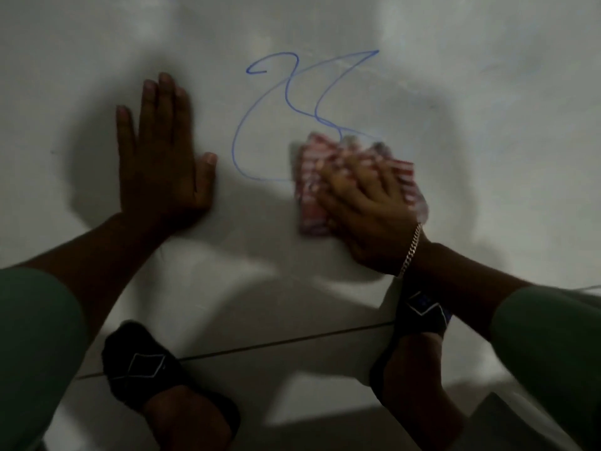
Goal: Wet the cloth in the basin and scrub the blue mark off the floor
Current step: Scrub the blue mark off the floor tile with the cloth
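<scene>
A looping blue mark is drawn on the white tiled floor. A red and white striped cloth lies folded over the mark's lower right end. My right hand presses flat on the cloth, fingers spread over it, a chain bracelet at the wrist. My left hand rests palm down on the bare floor, left of the mark, fingers apart and holding nothing. The cloth and right hand look motion-blurred. No basin is in view.
My two feet in dark sandals stand at the bottom, one under each forearm. A tile joint runs across the floor just in front of them. A darker step or edge shows at the bottom right.
</scene>
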